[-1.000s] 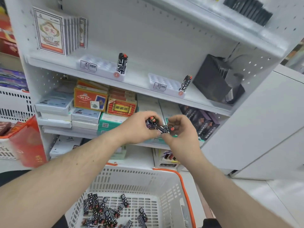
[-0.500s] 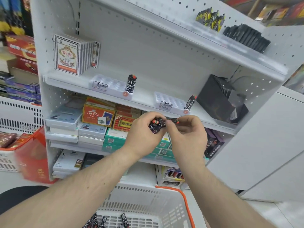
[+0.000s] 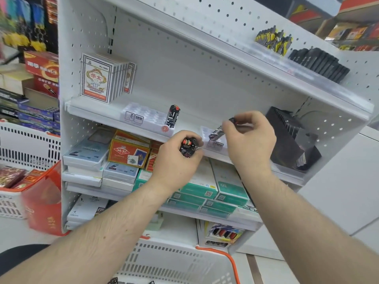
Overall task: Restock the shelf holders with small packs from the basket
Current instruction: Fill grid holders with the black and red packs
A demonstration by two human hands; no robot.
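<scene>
My left hand point(image 3: 176, 160) grips a bunch of small black patterned packs point(image 3: 188, 148) with red tops, just below the middle shelf's front edge. My right hand point(image 3: 249, 140) pinches one such pack point(image 3: 218, 132), tilted over the right white holder tray point(image 3: 207, 133) on that shelf. The left holder tray point(image 3: 143, 117) carries a single upright pack point(image 3: 173, 116) at its right end. The white basket point(image 3: 178, 263) with an orange rim sits below, its contents mostly out of view.
White playing-card boxes point(image 3: 100, 78) stand at the shelf's left, a black box point(image 3: 289, 140) at its right. Red, white and green cartons point(image 3: 129, 154) fill the shelf below. A red bag point(image 3: 43, 201) hangs left of the shelf unit.
The right hand has drawn one pack away from the bunch and carried it up and right over the right holder. Both hands rose toward the shelf; the view tilted upward.
</scene>
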